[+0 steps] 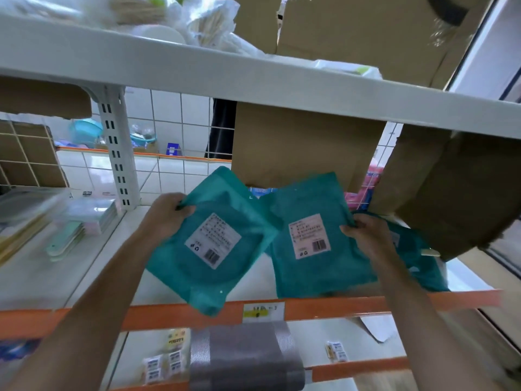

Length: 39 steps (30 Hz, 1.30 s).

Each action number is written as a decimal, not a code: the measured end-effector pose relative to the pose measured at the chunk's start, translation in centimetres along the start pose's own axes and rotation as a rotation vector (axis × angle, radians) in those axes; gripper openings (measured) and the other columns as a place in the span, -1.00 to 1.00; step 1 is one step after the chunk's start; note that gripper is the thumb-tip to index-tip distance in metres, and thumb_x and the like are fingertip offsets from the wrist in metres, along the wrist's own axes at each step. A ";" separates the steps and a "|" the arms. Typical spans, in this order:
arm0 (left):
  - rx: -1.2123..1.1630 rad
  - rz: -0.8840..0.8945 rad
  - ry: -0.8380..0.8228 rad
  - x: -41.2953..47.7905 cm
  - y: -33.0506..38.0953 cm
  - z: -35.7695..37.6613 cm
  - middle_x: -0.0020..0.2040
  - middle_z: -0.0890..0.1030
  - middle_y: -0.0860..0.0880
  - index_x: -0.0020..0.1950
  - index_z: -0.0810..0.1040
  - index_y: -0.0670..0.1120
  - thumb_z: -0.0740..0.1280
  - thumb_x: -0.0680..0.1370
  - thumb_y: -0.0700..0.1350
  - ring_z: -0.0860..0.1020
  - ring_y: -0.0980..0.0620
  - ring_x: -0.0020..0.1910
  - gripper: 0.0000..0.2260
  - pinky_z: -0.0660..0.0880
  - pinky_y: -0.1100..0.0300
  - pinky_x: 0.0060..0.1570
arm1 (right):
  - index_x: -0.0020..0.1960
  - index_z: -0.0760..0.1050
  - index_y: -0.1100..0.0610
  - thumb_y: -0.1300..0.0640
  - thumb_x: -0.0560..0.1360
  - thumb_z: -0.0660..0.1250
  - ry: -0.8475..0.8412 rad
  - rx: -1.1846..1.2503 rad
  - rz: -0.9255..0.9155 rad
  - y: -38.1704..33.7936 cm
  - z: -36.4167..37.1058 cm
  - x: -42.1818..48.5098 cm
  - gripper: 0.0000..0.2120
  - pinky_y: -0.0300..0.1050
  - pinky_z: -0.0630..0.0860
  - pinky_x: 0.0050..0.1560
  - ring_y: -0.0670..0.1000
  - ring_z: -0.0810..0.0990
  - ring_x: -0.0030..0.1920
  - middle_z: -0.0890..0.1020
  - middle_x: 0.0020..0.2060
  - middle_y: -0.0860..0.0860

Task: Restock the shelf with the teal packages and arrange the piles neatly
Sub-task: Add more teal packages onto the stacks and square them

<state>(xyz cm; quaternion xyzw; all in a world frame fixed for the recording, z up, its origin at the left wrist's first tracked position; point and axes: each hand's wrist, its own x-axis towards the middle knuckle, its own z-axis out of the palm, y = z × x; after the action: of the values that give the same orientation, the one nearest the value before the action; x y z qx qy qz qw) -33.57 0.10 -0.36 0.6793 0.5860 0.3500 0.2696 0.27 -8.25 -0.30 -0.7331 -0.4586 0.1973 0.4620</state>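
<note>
My left hand (166,214) grips the upper left edge of a teal package (217,241) with a white label, held tilted over the white shelf (169,286) and overhanging its orange front rail. My right hand (363,231) grips the right edge of a second teal package (313,238), which lies nearly flat on the shelf. The two packages overlap a little in the middle. More teal packages (417,258) lie behind my right wrist, partly hidden.
Cardboard boxes (304,145) stand at the back of the shelf, and one box (462,198) crowds the right side. Flat pastel packs (81,221) are stacked on the left bay beyond the upright post (118,153). A grey folded item (245,354) lies on the shelf below.
</note>
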 end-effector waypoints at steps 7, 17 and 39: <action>0.281 0.248 0.105 -3.7 3.5 -2.3 -0.25 0.46 -0.03 -0.14 0.37 -0.05 0.25 0.57 -0.15 0.45 -0.08 -0.18 -0.90 0.33 0.07 -0.14 | 0.10 0.56 0.17 0.23 0.48 0.33 0.112 -0.301 -0.249 -2.4 -4.3 -3.5 -0.79 -0.08 0.39 -0.11 0.15 0.58 0.02 0.64 -0.01 0.14; 0.498 0.334 0.239 -13.0 4.1 -5.5 -0.07 0.57 -0.12 0.01 0.49 -0.12 0.28 0.53 -0.23 0.51 -0.22 -0.02 -0.92 0.22 0.05 -0.04 | 0.19 0.53 0.07 0.20 0.50 0.31 0.053 -0.506 -0.406 -5.4 -6.8 -10.5 -0.74 0.00 0.46 0.02 0.20 0.55 0.11 0.62 0.11 0.11; 0.618 0.319 0.267 -20.7 -7.2 -18.5 0.18 0.56 -0.04 0.21 0.52 -0.06 0.33 0.51 -0.22 0.46 -0.07 0.19 -0.72 0.07 0.15 -0.09 | 0.20 0.48 0.08 0.13 0.54 0.28 -0.196 -0.595 -0.636 -14.8 8.0 -22.1 -0.77 -0.11 0.36 -0.10 0.09 0.53 0.11 0.60 0.11 0.03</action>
<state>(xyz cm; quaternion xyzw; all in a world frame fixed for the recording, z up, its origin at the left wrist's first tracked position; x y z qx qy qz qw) -54.02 -19.84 2.01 0.7598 0.5807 0.2798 -0.0850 -23.82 -20.91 5.49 -0.6344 -0.7397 -0.0265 0.2229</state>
